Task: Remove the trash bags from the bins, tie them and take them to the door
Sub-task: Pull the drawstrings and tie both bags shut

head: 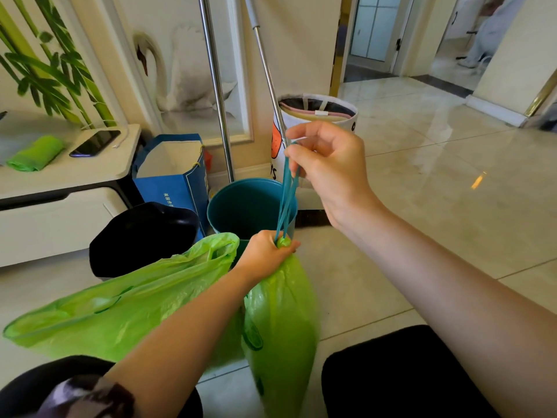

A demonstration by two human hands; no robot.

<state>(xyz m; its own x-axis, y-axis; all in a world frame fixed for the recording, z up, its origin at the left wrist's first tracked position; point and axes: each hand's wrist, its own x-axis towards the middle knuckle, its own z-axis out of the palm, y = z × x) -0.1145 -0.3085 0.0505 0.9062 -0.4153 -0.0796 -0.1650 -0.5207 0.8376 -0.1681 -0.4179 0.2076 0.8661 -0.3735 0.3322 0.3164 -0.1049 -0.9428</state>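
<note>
My left hand grips the gathered neck of a green trash bag that hangs down in front of me. My right hand pinches the bag's teal drawstring and holds it taut above the neck. Just behind the bag stands a teal bin with no liner visible in it. To its left a second bin holds a black bag. Another green bag lies open on the floor under my left forearm.
A blue paper bag and two metal poles stand by the wall. A white laundry basket sits behind the teal bin. On the low table lie a phone and a green bag roll. A doorway opens at the back.
</note>
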